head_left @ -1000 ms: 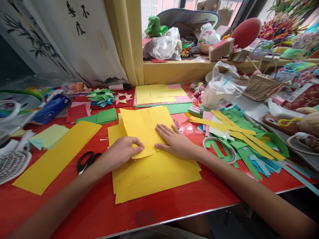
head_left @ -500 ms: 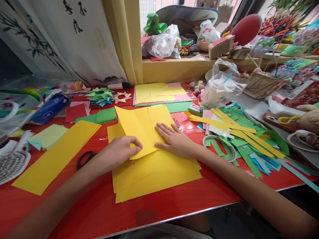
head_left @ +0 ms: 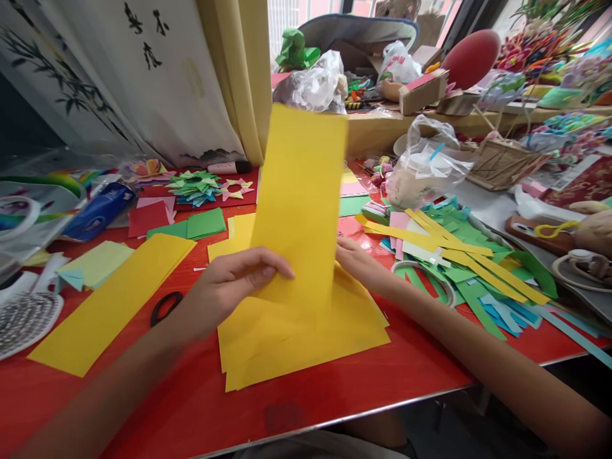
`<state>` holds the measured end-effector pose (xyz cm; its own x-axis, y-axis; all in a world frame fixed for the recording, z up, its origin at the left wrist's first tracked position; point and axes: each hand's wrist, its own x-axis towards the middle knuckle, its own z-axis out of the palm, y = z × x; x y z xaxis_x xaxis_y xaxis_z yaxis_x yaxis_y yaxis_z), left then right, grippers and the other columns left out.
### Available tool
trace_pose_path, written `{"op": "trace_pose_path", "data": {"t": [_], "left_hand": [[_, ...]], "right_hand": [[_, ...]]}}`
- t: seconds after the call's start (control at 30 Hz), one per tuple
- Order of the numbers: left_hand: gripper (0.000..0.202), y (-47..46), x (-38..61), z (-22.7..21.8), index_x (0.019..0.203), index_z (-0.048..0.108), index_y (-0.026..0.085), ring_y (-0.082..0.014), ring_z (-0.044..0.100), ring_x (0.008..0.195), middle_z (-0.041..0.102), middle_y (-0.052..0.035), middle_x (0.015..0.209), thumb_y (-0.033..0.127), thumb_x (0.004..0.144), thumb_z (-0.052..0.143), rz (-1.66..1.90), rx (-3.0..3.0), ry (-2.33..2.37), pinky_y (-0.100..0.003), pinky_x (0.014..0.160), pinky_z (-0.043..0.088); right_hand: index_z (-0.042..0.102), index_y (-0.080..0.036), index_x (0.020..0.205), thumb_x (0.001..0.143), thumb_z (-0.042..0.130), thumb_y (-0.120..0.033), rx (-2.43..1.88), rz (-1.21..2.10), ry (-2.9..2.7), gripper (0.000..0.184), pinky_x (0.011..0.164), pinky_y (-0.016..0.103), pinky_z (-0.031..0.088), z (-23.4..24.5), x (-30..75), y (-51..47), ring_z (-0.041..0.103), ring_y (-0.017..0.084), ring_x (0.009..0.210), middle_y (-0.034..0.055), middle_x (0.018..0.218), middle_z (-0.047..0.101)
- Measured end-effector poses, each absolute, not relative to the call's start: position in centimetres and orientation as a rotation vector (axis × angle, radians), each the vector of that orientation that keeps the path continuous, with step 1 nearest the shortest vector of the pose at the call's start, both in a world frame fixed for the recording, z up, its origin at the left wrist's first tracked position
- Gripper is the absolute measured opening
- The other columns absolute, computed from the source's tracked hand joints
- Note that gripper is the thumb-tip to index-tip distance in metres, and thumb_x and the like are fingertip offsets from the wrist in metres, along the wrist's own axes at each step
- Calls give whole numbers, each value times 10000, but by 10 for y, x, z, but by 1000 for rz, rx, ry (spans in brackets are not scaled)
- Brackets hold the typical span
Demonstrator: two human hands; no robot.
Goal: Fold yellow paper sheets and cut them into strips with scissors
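Note:
A long strip of yellow paper (head_left: 301, 191) stands raised and nearly upright over the table, slightly blurred. My left hand (head_left: 243, 274) pinches it near its lower left part, thumb and forefinger closed on it. Beside the strip's lower right edge is my right hand (head_left: 361, 261), low over the yellow sheets; its fingertips are mostly hidden behind the strip. Several larger yellow paper sheets (head_left: 306, 357) lie stacked unevenly beneath both hands. To the left, another yellow paper strip (head_left: 109, 306) lies slanted next to black scissor handles (head_left: 166, 308), partly covered by my left forearm.
On the red table (head_left: 182, 395), cut paper strips (head_left: 459, 255) pile up at right with a tape roll (head_left: 447, 290). A plastic-bagged cup (head_left: 421, 169) stands behind. Green paper pieces (head_left: 205, 223), folded paper stars (head_left: 194, 186) and a blue packet (head_left: 98, 210) lie back left.
My left hand has lifted the yellow paper from lying flat to upright. My right hand, earlier spread flat on it, has moved right and is now partly behind it.

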<state>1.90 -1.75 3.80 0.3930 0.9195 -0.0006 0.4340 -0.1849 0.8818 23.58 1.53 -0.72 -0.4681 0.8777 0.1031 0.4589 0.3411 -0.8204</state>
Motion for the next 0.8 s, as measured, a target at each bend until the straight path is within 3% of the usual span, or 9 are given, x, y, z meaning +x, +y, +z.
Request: {"op": "trace_pose_path", "data": {"t": [0.17,0.27,0.37,0.47,0.57,0.67,0.8], "left_hand": [[81,-28,34,14,785,595,211,-159,548,725,586,-19,872,266,745,551,564,1178,770,-267,635,416],[72,-32,40,7,784,594,191,-140,534,722,565,-25,885,237,733,572,500,1105,628,-249,623,402],[151,-29,39,10,888,578,204,-138,521,710,571,-24,836,296,782,523,375,1326,634,-259,636,397],[217,-11,26,15,946,564,219,-170,514,851,575,-33,947,326,836,412,318,1907,848,-301,778,384],[282,22,-2,12,941,559,167,-229,458,1001,561,-84,1023,326,836,350,433,2429,1321,-366,912,300],[373,52,-34,3,1015,545,134,-291,424,1034,551,-121,1086,389,799,378,312,2490,1771,-414,913,292],[526,70,-58,-5,1127,501,177,-313,405,1059,515,-110,1150,500,713,466,129,2310,1877,-407,868,337]], "right_hand": [[353,-280,1290,876,346,-437,-849,1697,-1693,444,866,364,451,-1,228,1,473,209,1121,33,1282,467],[509,-247,1132,845,453,-374,-573,1928,-1464,319,797,308,471,-3,224,-1,573,162,942,37,1070,600],[605,-197,791,780,572,-291,-615,1806,-1298,100,725,229,466,-1,227,2,595,114,765,7,815,632],[590,-210,810,756,593,-330,-901,1618,-1142,131,635,248,483,0,240,13,606,130,669,9,795,638],[589,-200,829,719,616,-341,-1155,1450,-1146,182,598,274,487,-7,257,27,612,157,633,27,783,645],[597,-183,801,730,575,-363,-1345,1233,-1349,194,567,275,466,-17,268,39,606,176,647,28,750,641],[601,-154,692,747,521,-366,-1620,800,-1657,233,503,249,401,-23,265,45,577,176,616,31,666,627]]}}
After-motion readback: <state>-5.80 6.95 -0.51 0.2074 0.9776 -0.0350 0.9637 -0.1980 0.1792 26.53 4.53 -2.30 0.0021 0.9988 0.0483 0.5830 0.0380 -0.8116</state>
